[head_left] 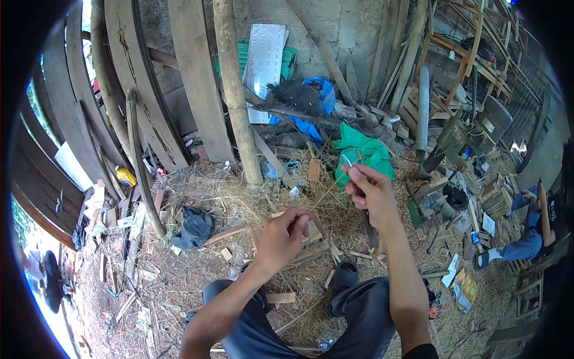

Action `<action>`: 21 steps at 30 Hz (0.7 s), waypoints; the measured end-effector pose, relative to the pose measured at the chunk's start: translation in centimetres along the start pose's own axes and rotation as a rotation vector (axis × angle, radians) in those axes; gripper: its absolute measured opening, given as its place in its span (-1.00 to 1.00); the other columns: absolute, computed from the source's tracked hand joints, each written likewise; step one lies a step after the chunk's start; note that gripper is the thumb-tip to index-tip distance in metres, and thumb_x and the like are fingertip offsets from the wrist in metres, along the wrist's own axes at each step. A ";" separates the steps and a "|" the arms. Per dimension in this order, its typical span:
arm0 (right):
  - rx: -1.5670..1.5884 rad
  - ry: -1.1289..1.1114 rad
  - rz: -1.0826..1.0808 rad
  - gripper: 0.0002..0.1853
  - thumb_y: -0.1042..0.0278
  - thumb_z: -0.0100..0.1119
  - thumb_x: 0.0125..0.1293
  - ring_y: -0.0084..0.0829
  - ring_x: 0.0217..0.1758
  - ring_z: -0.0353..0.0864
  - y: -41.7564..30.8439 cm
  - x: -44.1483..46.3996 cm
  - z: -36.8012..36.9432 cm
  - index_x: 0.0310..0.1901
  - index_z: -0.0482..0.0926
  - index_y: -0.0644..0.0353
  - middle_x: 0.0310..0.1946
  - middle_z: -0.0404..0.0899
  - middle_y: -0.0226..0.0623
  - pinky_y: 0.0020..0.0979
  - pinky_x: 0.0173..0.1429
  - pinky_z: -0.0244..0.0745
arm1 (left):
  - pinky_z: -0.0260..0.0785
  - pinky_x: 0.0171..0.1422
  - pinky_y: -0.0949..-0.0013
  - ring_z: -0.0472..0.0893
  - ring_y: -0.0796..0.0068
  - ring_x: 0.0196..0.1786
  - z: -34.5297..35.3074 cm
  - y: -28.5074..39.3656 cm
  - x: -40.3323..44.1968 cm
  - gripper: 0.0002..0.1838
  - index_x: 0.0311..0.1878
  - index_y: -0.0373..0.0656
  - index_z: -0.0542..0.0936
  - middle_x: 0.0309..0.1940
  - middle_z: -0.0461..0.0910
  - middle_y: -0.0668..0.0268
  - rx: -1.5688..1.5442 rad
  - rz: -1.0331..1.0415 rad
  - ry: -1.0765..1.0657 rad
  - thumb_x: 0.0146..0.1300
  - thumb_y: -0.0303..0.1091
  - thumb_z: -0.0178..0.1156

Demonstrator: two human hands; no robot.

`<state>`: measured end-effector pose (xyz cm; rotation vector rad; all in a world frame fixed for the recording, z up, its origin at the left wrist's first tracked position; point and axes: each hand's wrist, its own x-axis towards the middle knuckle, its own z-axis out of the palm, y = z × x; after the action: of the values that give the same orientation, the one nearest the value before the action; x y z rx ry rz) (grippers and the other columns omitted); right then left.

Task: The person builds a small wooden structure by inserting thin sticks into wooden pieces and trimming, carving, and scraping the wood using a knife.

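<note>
My left hand [282, 236] is closed in a pinch around a thin pale strip [326, 194], which looks like split bamboo or cane. The strip runs up and right toward my right hand [372, 194]. That hand, higher up, is closed around a knife [347, 160]; its short shiny tip shows above the fingers. A dark length below the right hand may be its handle, partly hidden by the wrist. Beneath both hands, shavings and wood offcuts [305, 254] cover the ground between my legs.
A green plastic bag [362, 146] lies ahead, with a black bag [196, 226] to the left. A wooden pole [234, 96] and leaning planks [200, 78] stand at the back left. On the right a person [532, 221] sits near scrap wood and a yellow packet [465, 290].
</note>
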<state>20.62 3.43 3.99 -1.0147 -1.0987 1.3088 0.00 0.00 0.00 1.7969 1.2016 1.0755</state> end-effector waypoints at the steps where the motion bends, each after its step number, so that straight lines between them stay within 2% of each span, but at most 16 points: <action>1: 0.019 0.010 -0.002 -0.69 0.21 0.16 0.35 -0.75 -0.70 0.18 0.1 -0.2 -0.1 -0.01 0.58 0.24 -0.58 0.49 -0.42 -0.67 -0.63 -0.02 | 0.31 -0.44 0.52 0.51 0.66 -0.54 0.0 -0.2 -0.2 -0.87 -0.15 -0.26 0.59 -0.59 0.57 0.35 0.006 0.032 0.014 0.34 -0.49 0.06; 3: 0.012 0.021 -0.003 -0.71 0.23 0.15 0.36 -0.75 -0.70 0.16 0.0 -0.5 -0.4 -0.02 0.58 0.26 -0.58 0.48 -0.41 -0.66 -0.62 -0.03 | 0.30 -0.45 0.51 0.50 0.66 -0.55 1.1 -0.3 0.2 -0.87 -0.16 -0.26 0.59 -0.61 0.56 0.35 -0.014 0.066 0.036 0.33 -0.50 0.07; 5: -0.098 -0.102 0.101 -0.72 0.23 0.13 0.37 -0.76 -0.69 0.16 1.0 -1.0 1.3 -0.04 0.59 0.26 -0.59 0.49 -0.43 -0.66 -0.63 -0.03 | 0.38 -0.46 0.36 0.60 0.37 -0.56 1.0 -0.2 0.4 -0.93 -0.22 -0.23 0.58 -0.59 0.58 0.23 0.023 0.117 0.121 0.29 -0.50 0.12; 6: -0.091 -0.101 0.098 -0.72 0.23 0.13 0.37 -0.76 -0.69 0.16 1.4 -1.3 1.9 -0.04 0.59 0.26 -0.59 0.49 -0.43 -0.66 -0.63 -0.03 | 0.38 -0.46 0.36 0.60 0.37 -0.56 0.9 -0.1 0.3 -0.93 -0.22 -0.23 0.58 -0.59 0.58 0.23 0.029 0.119 0.118 0.29 -0.50 0.12; 8: -0.016 -0.240 0.174 -0.72 0.23 0.19 0.33 -0.77 -0.67 0.20 1.7 -1.5 2.6 -0.09 0.62 0.27 -0.57 0.49 -0.44 -0.66 -0.62 -0.01 | 0.39 -0.45 0.34 0.60 0.29 -0.56 0.7 0.1 0.4 -0.94 -0.22 -0.23 0.55 -0.58 0.57 0.19 0.108 0.153 0.165 0.28 -0.49 0.13; 11: 0.045 -0.100 0.184 -0.71 0.21 0.19 0.33 -0.78 -0.67 0.19 1.3 -0.7 1.1 -0.08 0.62 0.27 -0.57 0.48 -0.46 -0.66 -0.63 -0.02 | 0.39 -0.45 0.30 0.59 0.24 -0.55 0.7 -0.2 0.2 -0.94 -0.20 -0.22 0.53 -0.58 0.56 0.17 0.153 0.186 0.170 0.29 -0.49 0.12; 12: 0.045 -0.098 0.183 -0.71 0.21 0.19 0.33 -0.78 -0.67 0.19 1.0 -0.3 0.3 -0.08 0.62 0.27 -0.57 0.48 -0.46 -0.66 -0.63 -0.02 | 0.39 -0.45 0.30 0.59 0.24 -0.55 0.6 -0.2 0.0 -0.94 -0.20 -0.22 0.53 -0.58 0.56 0.17 0.152 0.189 0.169 0.29 -0.49 0.12; 14: 0.092 0.003 0.158 -0.70 0.21 0.20 0.33 -0.77 -0.68 0.20 0.2 0.2 -1.3 -0.08 0.61 0.27 -0.56 0.49 -0.46 -0.67 -0.63 -0.01 | 0.38 -0.45 0.40 0.60 0.40 -0.56 0.4 -0.2 -0.4 -0.92 -0.18 -0.28 0.55 -0.59 0.56 0.19 0.184 0.207 0.149 0.29 -0.54 0.11; 18: 0.111 0.054 0.171 -0.69 0.21 0.18 0.34 -0.76 -0.70 0.17 -0.4 -0.4 -1.2 -0.07 0.59 0.30 -0.57 0.44 -0.47 -0.66 -0.64 -0.03 | 0.38 -0.44 0.39 0.60 0.38 -0.56 0.4 -0.1 -0.4 -0.92 -0.18 -0.27 0.55 -0.60 0.55 0.18 0.184 0.192 0.130 0.29 -0.54 0.11; 21: 0.067 -0.046 0.217 -0.67 0.20 0.19 0.33 -0.76 -0.70 0.17 0.4 -1.5 1.0 -0.06 0.58 0.32 -0.56 0.45 -0.47 -0.66 -0.64 -0.02 | 0.40 -0.43 0.37 0.60 0.34 -0.54 0.7 -0.3 -0.1 -0.92 -0.18 -0.27 0.54 -0.59 0.55 0.16 0.219 0.183 0.153 0.28 -0.55 0.10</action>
<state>19.58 1.90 3.80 -1.0809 -0.9926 1.5390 0.50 -0.12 -0.56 2.0554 1.3078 1.2444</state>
